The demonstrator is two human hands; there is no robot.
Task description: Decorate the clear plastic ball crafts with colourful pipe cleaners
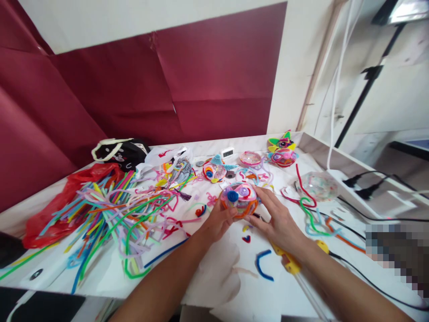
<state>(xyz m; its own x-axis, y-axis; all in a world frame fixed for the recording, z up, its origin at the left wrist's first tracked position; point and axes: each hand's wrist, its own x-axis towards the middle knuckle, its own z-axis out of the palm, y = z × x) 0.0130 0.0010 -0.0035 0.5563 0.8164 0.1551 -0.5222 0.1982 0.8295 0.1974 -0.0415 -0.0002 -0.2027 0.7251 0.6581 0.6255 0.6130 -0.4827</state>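
Note:
Between my two hands is a round, clear craft piece (239,200) covered with pink, purple and orange fuzzy stems, with a blue coil and a purple coil like eyes on its front. My left hand (219,219) grips its left side, thumb at the lower edge. The fingers of my right hand (273,217) press against its right side and lower edge. Under my right forearm lies a yellow glue gun (291,263). A small heart-shaped piece (246,239) and a curved blue stem (263,266) are on the white table (208,286) just below my hands.
A large heap of coloured stems (110,214) spreads over a red plastic bag (40,223) at the left. Finished round pieces (214,170) (283,156) stand at the back. A clear bowl (318,187), loose stems (310,217) and black cables (360,277) lie at the right.

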